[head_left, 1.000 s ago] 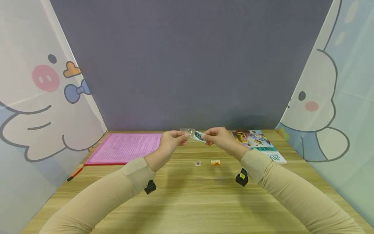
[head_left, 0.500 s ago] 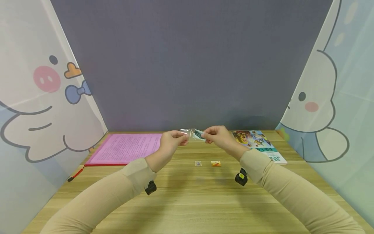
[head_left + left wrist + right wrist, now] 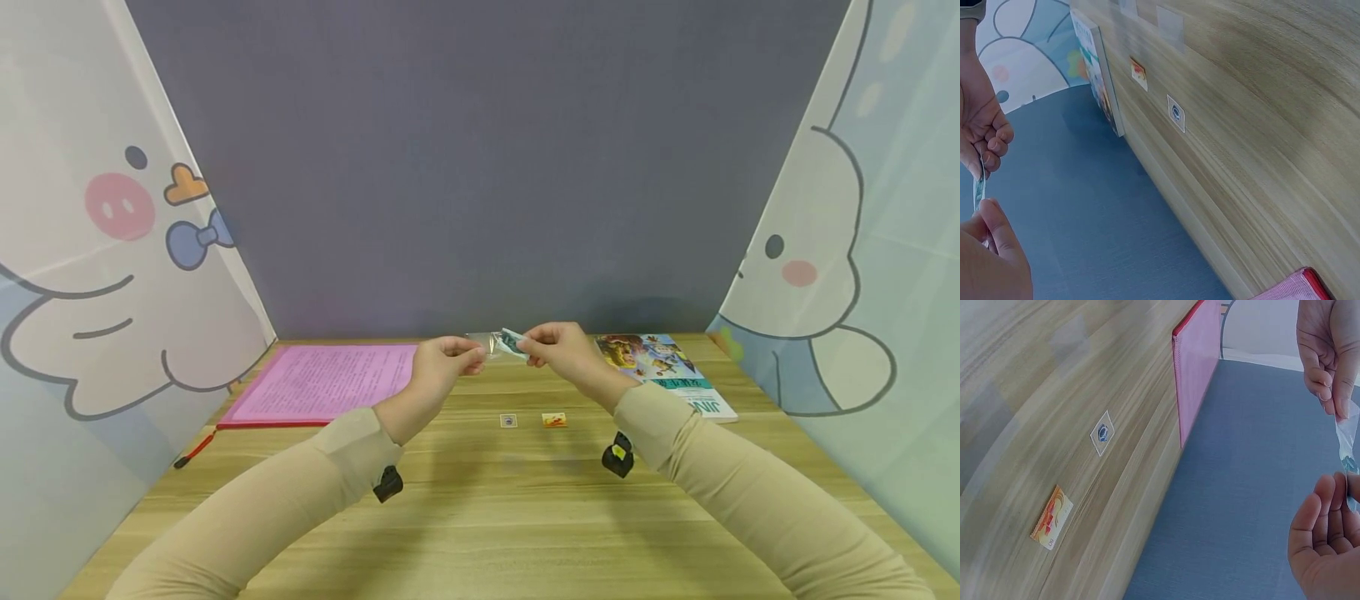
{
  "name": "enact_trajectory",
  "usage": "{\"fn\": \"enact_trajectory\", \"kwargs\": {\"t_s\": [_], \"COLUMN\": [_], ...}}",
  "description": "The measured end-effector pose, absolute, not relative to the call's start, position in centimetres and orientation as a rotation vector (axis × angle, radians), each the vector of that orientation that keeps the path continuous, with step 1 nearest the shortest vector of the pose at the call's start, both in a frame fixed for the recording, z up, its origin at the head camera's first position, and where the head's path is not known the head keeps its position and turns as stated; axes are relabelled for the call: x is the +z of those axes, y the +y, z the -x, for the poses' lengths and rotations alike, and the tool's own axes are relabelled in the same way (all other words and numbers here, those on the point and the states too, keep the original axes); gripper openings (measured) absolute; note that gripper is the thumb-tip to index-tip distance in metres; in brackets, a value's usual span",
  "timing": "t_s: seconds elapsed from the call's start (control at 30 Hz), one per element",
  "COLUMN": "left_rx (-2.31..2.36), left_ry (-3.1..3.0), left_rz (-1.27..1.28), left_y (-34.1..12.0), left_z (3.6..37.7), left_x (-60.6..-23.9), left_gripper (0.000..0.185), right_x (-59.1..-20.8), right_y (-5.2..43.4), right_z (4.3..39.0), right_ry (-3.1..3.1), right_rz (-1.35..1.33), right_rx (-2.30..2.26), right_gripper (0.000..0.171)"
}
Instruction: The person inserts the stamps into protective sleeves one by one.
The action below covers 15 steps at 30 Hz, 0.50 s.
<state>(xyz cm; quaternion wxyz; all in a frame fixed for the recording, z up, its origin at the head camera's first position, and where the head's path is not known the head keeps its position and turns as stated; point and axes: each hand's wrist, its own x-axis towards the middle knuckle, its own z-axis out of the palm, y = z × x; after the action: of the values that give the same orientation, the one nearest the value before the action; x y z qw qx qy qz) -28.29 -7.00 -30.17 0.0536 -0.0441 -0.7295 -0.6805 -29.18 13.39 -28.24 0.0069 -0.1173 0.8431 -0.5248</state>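
Note:
In the head view my left hand [image 3: 435, 371] pinches a small clear plastic sleeve [image 3: 480, 340] between thumb and index finger. Opposite it, my right hand [image 3: 566, 357] pinches a green-and-white stamp [image 3: 512, 342] by its right end. The stamp's far end meets the sleeve's edge; how far it lies inside, I cannot tell. Both are held in the air above the table. The right wrist view shows the sleeve [image 3: 1346, 434] stretching down from the left fingers to the stamp [image 3: 1349, 464]. On the table below lie an orange-yellow stamp [image 3: 554, 420] and a white stamp with a blue motif [image 3: 508, 421].
A pink zip document pouch [image 3: 322, 383] with a red edge lies at the left on the wooden table [image 3: 487, 517]. An illustrated book [image 3: 663, 367] is at the right, partly behind my right arm. Dark panel [image 3: 487, 167] closes off the back.
The green stamp has shifted slightly left and now overlaps the sleeve's edge more. Both hands keep their pinch, nearly in place. The stamps on the table have not moved.

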Motion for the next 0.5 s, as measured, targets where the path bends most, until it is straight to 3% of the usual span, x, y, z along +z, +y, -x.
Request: {"fn": "enact_trajectory", "kwargs": {"t_s": [0.5], "left_rx": [-2.064], "left_ry": [-2.192], "left_rz": [0.155], "left_y": [-6.92], "left_z": [28.12], "left_x": [-30.42], "left_gripper": [0.014], "right_x": [-28.78], "right_y": [13.74], "right_z": [29.6], "right_ry": [2.469], "right_rz": [0.35], "right_rx": [-1.68], "right_gripper": [0.026]}}
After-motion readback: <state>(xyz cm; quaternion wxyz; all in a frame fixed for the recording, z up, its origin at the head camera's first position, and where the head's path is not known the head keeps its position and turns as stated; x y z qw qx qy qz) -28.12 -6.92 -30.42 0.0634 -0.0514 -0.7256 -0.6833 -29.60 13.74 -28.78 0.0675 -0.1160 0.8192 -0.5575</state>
